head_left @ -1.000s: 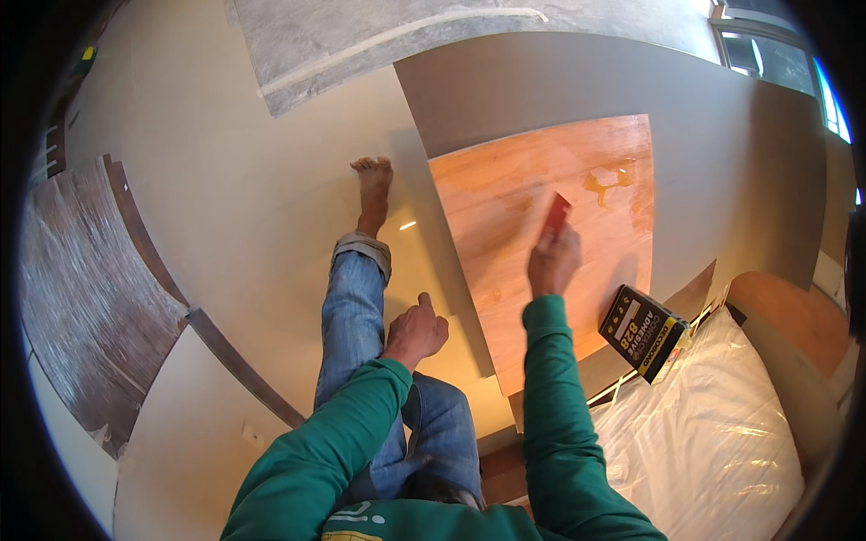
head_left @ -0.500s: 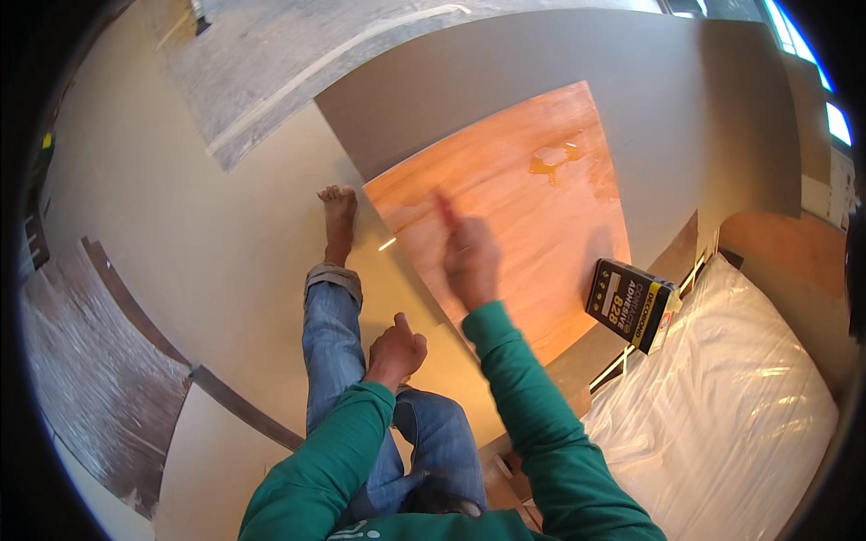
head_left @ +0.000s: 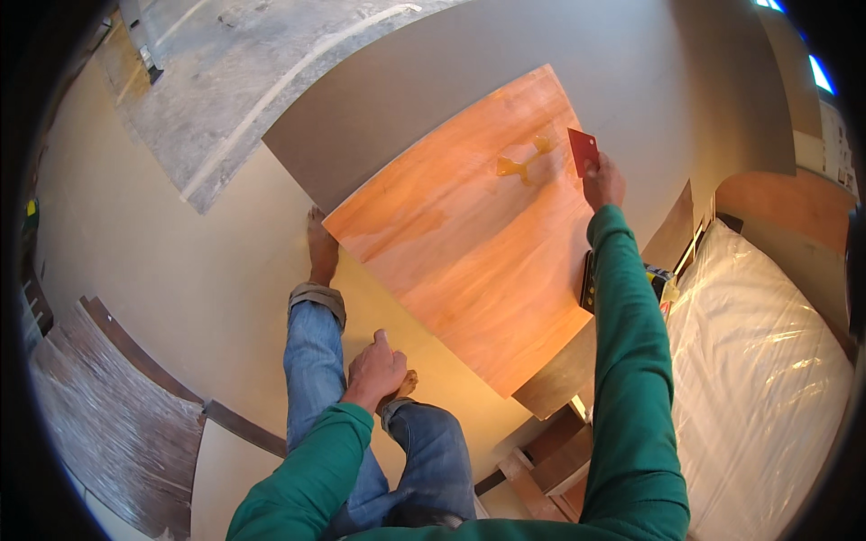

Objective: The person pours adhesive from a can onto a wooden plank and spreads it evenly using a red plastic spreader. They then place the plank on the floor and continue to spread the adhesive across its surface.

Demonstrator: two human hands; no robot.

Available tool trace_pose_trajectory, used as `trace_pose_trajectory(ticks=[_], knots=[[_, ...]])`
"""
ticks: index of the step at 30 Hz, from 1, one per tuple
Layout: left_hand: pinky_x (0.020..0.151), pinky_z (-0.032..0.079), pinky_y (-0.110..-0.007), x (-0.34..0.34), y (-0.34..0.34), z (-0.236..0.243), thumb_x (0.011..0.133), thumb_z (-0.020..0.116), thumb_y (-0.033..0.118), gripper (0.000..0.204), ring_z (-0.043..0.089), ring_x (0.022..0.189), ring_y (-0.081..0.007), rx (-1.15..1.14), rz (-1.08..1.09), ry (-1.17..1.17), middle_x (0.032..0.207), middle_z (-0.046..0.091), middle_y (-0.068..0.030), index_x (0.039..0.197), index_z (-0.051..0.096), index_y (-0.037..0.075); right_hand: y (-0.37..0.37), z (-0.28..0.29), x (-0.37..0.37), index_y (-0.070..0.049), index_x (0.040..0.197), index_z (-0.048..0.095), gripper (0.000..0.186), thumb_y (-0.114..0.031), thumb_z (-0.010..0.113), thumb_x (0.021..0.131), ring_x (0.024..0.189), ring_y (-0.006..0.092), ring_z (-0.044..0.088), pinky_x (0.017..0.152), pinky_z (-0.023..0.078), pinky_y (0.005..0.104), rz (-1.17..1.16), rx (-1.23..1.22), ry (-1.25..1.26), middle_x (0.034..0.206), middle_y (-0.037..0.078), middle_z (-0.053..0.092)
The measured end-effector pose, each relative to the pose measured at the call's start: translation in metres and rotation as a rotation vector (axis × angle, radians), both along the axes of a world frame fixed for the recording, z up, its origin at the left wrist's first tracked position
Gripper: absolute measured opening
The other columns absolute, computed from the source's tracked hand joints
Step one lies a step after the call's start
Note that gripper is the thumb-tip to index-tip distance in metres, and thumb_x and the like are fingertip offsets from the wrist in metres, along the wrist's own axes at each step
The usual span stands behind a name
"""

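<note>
My right hand [head_left: 605, 182] is closed around a flat red spreader [head_left: 582, 151] with a small hole in it. It hovers by the far right edge of an orange-brown wood sheet [head_left: 469, 261]. A glossy amber puddle of glue [head_left: 514, 169] lies on that sheet, left of the spreader; darker wet-looking streaks mark other parts of the surface. My left hand [head_left: 379, 368] is curled closed above my knees, with nothing visible in it. A black and yellow adhesive can [head_left: 657, 281] stands at the sheet's right edge, partly hidden behind my right sleeve.
Under the wood sheet lies a larger grey board [head_left: 406, 117]. A plastic-wrapped stack [head_left: 758, 379] is at the right, and another wrapped panel [head_left: 126, 415] at the lower left. My bare foot [head_left: 322, 248] rests beside the sheet's left corner. Wood offcuts [head_left: 564, 451] lie near my right knee.
My right hand has swung with the spreader from the sheet's left part to its far right edge. My sleeve now covers part of the can. The left hand stays closed; the view has shifted.
</note>
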State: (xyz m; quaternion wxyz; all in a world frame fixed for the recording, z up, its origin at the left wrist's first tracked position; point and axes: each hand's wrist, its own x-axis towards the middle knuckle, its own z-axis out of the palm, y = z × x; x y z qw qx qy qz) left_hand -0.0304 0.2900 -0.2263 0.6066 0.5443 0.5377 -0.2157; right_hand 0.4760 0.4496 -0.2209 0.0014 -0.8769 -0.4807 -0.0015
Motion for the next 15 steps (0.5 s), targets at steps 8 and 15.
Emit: trace_pose_trajectory(ticks=[8,15], knots=[[0.089,0.053,-0.057,-0.003,-0.024,-0.015,0.092,0.052,0.029,0.058,0.068,0.100,-0.0499,-0.034,-0.047,0.000,0.104,0.070,-0.0330,0.136,0.045,-0.008,0.008,-0.044,0.014,-0.013,0.115,0.071,0.026,-0.025,0.059,0.095,0.098,0.0422,0.069,0.084,0.054,0.0508,-0.105,-0.055,-0.007,0.105,0.019,0.073],[0.088,0.053,-0.055,0.004,-0.085,-0.006,0.093,0.055,0.030,0.059,0.068,0.100,-0.0483,0.114,0.224,-0.031,0.103,0.070,-0.0303,0.140,0.047,-0.005,-0.027,-0.039,-0.212,-0.004,0.091,0.062,0.008,-0.007,0.055,0.089,0.092,0.0426,0.063,0.082,0.051,0.0517,0.346,0.113,0.335,0.091,0.021,0.066]])
